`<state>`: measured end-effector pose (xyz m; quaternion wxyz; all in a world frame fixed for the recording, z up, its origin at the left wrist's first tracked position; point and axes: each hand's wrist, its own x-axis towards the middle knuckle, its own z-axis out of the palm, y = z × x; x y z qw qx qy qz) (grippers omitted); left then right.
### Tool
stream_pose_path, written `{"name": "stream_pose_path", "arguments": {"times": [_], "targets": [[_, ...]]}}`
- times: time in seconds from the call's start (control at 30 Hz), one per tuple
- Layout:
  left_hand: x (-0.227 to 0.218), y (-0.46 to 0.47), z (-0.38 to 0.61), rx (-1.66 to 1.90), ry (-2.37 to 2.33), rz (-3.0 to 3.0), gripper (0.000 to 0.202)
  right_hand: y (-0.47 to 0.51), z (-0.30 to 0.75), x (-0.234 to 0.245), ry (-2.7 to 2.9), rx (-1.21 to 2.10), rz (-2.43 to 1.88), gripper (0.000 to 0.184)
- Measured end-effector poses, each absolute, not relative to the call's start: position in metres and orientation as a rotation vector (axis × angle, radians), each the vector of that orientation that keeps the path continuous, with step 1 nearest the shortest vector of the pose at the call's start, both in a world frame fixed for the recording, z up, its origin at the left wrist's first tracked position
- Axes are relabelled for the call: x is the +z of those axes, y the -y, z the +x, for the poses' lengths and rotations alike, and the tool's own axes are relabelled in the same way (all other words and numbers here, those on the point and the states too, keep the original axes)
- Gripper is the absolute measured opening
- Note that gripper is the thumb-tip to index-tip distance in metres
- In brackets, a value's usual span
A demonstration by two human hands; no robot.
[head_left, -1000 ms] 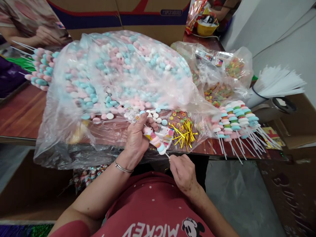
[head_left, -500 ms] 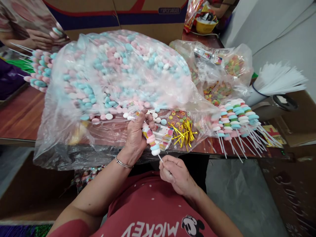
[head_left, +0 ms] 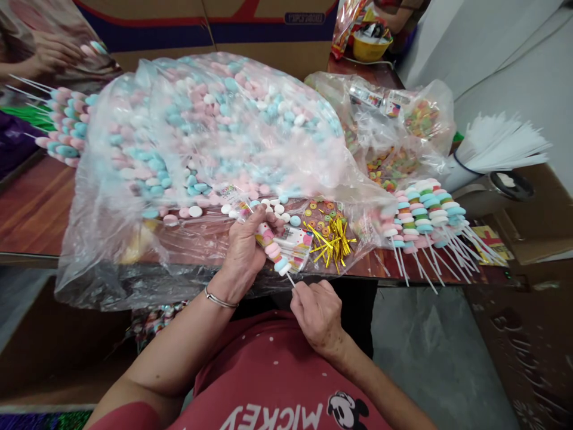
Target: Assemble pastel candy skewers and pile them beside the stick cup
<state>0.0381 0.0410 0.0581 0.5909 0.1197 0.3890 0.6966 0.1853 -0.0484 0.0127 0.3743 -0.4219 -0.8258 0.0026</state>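
Note:
A marshmallow skewer [head_left: 273, 254], with pink, blue and white pieces on a thin white stick, slants between my two hands. My left hand [head_left: 246, 242] is closed around a clear printed plastic bag [head_left: 245, 209], which covers the skewer's upper part; its fingers hide much of that end. My right hand [head_left: 317, 310] pinches the bare stick [head_left: 290, 279] just below the lowest white piece. Right behind the skewer lies a stack of printed bags [head_left: 295, 242]. Gold twist ties [head_left: 335, 242] lie to its right, beside small ring candies [head_left: 320, 212].
A large clear bag of marshmallows [head_left: 224, 119] covers much of the table [head_left: 27, 221]. Finished-looking skewers [head_left: 425, 209] are piled at right, near a container of white sticks [head_left: 501, 143]. At far left, a co-worker's hand [head_left: 56, 51] holds candy above more skewers [head_left: 67, 122].
The bag's printed top in my left hand has tilted up a little, and its fingers have shifted. My right hand has turned slightly, still pinching the stick. The co-worker's hand has moved up and left.

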Motion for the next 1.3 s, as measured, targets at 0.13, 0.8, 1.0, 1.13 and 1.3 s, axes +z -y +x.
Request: {"name": "stream_pose_path", "arguments": {"times": [0.13, 0.8, 1.0, 1.13, 1.3], "targets": [[0.058, -0.038, 0.038, 1.553, -0.909, 0.296, 0.03, 0.048, 0.184, 0.014, 2.088, 0.18, -1.086, 0.019], [0.048, -0.032, 0.052, 1.635, -0.865, 0.395, 0.035, 0.051, 0.18, 0.015, 1.509, 1.057, -1.313, 0.017], [0.049, -0.022, 0.067, 1.597, -0.904, 0.377, 0.042, 0.044, 0.176, 0.01, 1.975, 0.062, -1.179, 0.017], [0.049, -0.02, 0.067, 1.539, -0.866, 0.354, 0.04, 0.042, 0.179, 0.014, 1.894, 0.41, -1.225, 0.021], [0.055, -0.027, 0.049, 1.467, -0.853, 0.335, 0.05, 0.043, 0.187, 0.015, 1.773, 0.733, -1.218, 0.019]]}}
